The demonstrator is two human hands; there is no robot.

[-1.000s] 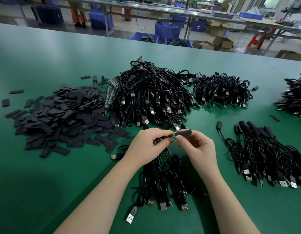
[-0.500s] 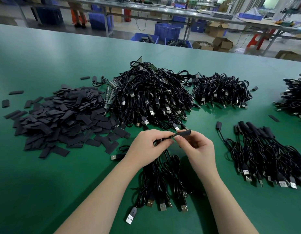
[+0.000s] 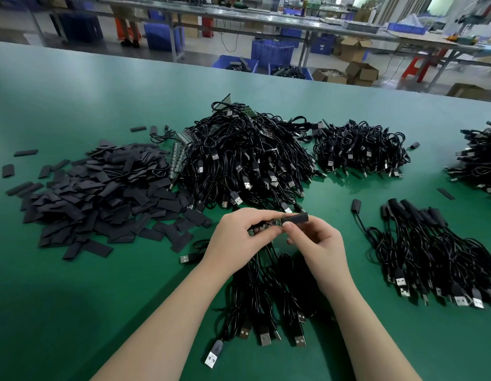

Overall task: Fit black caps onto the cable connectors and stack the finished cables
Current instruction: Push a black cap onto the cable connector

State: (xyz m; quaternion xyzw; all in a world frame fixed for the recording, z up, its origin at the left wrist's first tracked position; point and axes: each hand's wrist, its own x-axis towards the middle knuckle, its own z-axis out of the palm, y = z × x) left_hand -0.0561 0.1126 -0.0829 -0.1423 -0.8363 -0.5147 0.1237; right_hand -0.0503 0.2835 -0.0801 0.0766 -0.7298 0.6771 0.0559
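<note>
Left hand (image 3: 240, 237) pinches the connector (image 3: 266, 226) steady above the tabletop (image 3: 73, 298) while right hand (image 3: 320, 244) fingers clamp the cap (image 3: 295, 217), mouth lined up at its tip, ready to slide on.

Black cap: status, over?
Left hand pinches bare connector board. Right hand pinches black cap, started onto the board's end. Nothing in the way.

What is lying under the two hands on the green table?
Under the left hand and right hand lies a small bundle of black cables, their USB plugs pointing toward the person. The bundle's far ends are covered by the hands.
</note>
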